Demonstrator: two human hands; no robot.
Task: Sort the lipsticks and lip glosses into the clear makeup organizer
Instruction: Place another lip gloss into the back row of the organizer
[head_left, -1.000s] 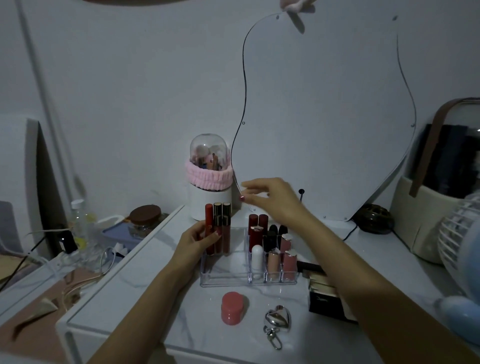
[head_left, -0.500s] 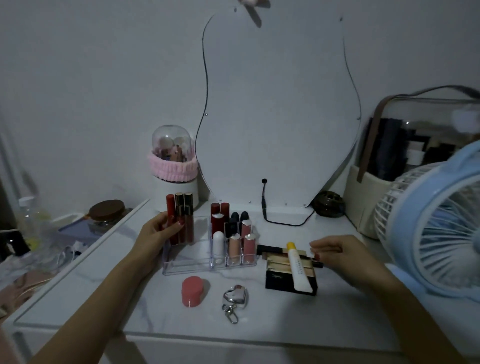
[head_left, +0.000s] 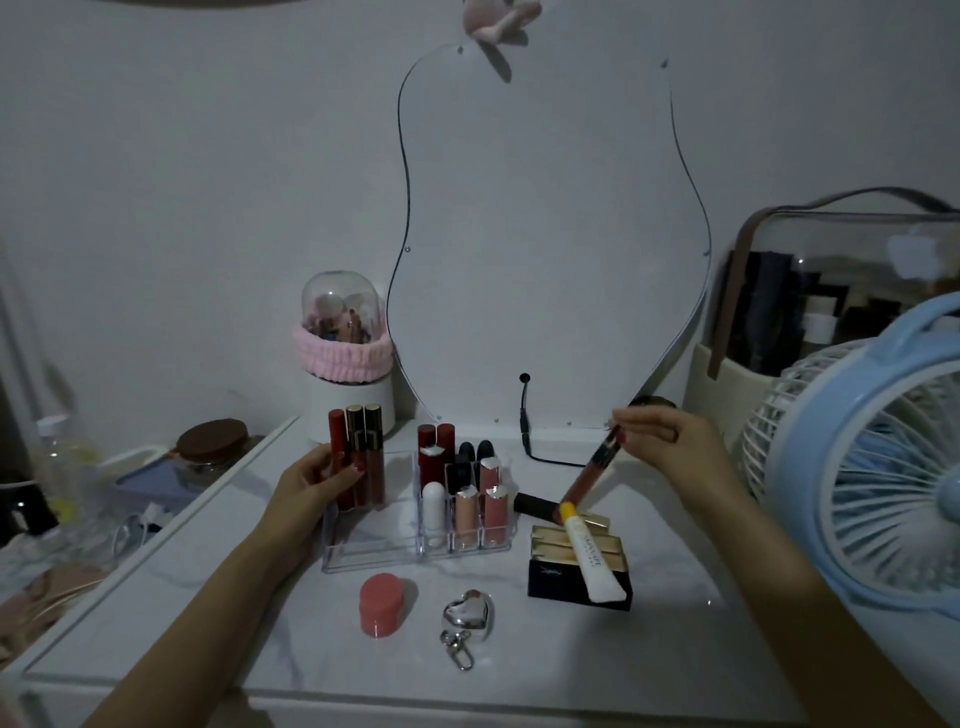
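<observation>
The clear makeup organizer (head_left: 363, 558) stands mid-table. Three tall lip glosses (head_left: 363, 441) stand in its wide left compartment, and my left hand (head_left: 317, 480) grips them from the left side. Several lipsticks (head_left: 462, 478) fill the small slots on its right. My right hand (head_left: 662, 436) pinches the cap end of a brown-red lip gloss (head_left: 592, 473), held tilted in the air to the right of the organizer. A white tube with a yellow cap (head_left: 589, 553) lies on a black and gold box (head_left: 579, 569). A dark lipstick (head_left: 535, 504) lies behind that box.
A pink round pot (head_left: 381, 604) and a heart-shaped keyring (head_left: 466, 616) lie near the table's front. A blue fan (head_left: 872, 478) stands at the right, a clear storage case (head_left: 831, 291) behind it. A mirror (head_left: 545, 234), its cable (head_left: 535, 441) and a domed brush holder (head_left: 345, 358) stand at the back.
My right hand dropped from above the organizer to the items on the right, then lifted the brown-red lip gloss. My left hand stayed on the tall lip glosses. The view shifted right.
</observation>
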